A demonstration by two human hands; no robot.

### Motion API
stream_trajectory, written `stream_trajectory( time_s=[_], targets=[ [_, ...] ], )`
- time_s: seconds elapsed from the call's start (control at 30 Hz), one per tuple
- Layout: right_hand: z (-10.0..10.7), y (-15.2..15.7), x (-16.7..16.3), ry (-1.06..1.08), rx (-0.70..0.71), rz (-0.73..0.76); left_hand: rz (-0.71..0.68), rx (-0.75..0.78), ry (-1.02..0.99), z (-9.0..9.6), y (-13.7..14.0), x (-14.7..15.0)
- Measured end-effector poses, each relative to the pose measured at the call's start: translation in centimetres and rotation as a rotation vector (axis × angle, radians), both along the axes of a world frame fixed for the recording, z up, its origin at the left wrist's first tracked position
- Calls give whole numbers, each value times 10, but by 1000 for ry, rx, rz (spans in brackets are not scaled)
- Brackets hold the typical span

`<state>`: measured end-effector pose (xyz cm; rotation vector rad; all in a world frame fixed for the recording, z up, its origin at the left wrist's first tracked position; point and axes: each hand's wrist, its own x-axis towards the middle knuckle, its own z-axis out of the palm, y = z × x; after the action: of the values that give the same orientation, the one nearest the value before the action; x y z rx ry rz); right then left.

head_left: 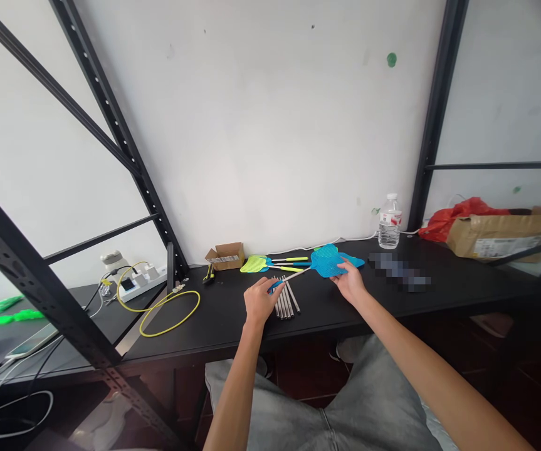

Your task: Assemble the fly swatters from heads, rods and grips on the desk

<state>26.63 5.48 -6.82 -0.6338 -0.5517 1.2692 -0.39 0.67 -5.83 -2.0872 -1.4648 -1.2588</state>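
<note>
Left hand [258,303]: curled around the grip [276,285] of a blue swatter [327,260].
Metal rods [286,300]: on the black table [232,316], beside that hand.
Right hand [351,283]: pinching the swatter's mesh head.
Swatter: held above the table between both hands; probably light, stiff-shafted, bendy-headed; I'd take the grip.
Spare swatters [252,263]: lying just behind.

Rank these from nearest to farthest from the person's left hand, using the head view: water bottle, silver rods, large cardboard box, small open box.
From the left hand:
1. Silver rods: just to its right.
2. Small open box: farther back, to the left.
3. Water bottle: well to the right, farther back.
4. Large cardboard box: far right, past the bottle.
</note>
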Motion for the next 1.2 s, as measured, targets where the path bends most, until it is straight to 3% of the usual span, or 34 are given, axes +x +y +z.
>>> stream_trajectory(
  time_s=[1.2],
  targets=[
    [-3, 3, -1, 0, -5, -21, -14, -21, 14, 5, -5, 0]
  ],
)
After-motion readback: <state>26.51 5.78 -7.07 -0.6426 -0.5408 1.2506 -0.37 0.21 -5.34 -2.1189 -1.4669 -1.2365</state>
